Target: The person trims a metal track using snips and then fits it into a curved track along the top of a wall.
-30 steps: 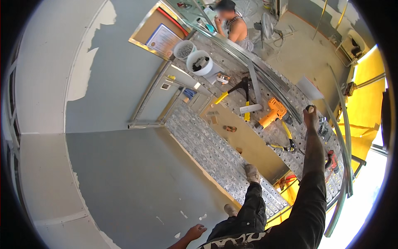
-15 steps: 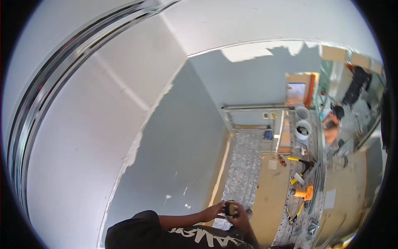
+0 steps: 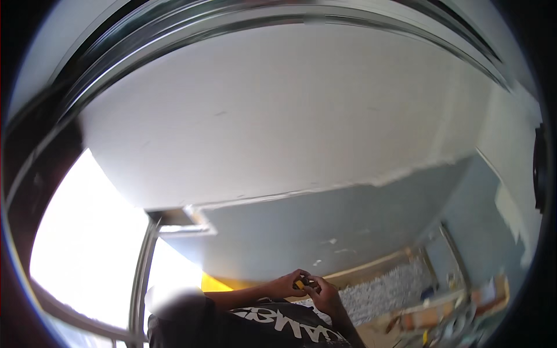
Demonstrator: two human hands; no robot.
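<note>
My left hand [image 3: 284,285] and my right hand [image 3: 325,294] meet in front of my dark printed shirt. Between their fingers is a compact black and yellow tape measure [image 3: 300,285], partly covered, so its details are hard to make out. Both hands are closed on it, the left from one side and the right from the other. Beyond them stands a grey wall [image 3: 278,232] with a few white smears. A rough white edge runs along its top, and a broad white surface [image 3: 290,122] continues above.
At left is a very bright opening [image 3: 87,243] with a metal frame post [image 3: 142,278]. Beyond my hands a speckled grey strip [image 3: 383,293] runs along the wall's foot. Metal framing [image 3: 455,255] and cluttered materials lie at lower right. Metal tracks [image 3: 278,20] curve overhead.
My view has swung left, bringing the bright opening in and moving the tools and other person at right out of sight. Both hands remain together on the tape measure.
</note>
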